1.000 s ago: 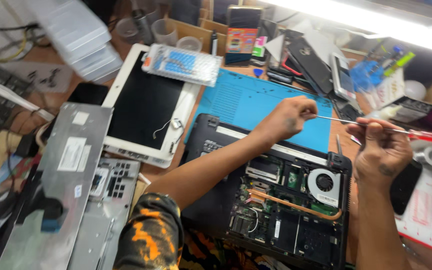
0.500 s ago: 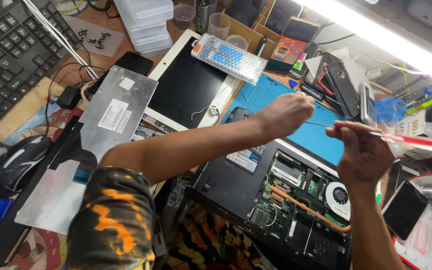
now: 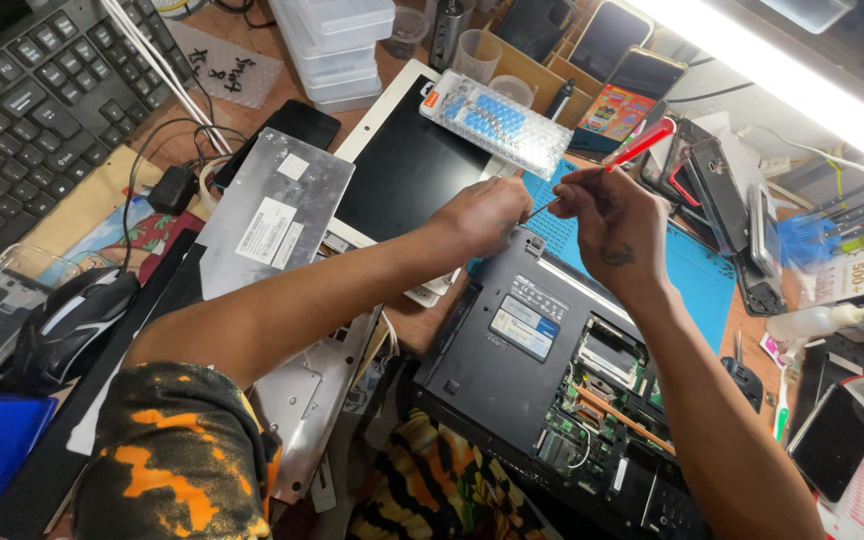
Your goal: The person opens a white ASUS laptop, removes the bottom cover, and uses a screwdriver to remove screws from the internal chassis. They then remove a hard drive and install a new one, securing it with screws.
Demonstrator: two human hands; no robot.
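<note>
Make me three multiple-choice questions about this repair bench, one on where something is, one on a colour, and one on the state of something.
1. Where does the clear case of blue bits lie?
A. on the white-framed tablet
B. on the black keyboard
C. inside the laptop

2. What colour is the handle of the screwdriver held in the right hand?
A. green
B. red
C. black

3. In what state is the dark laptop under the hands?
A. shut, with its cover whole
B. turned up with its screen lit
C. underside up, with part of its cover off

Answers:
1 A, the case rests across the tablet's top corner.
2 B, the handle shows red above the fingers.
3 C, the circuit board and copper pipe lie bare.
</note>
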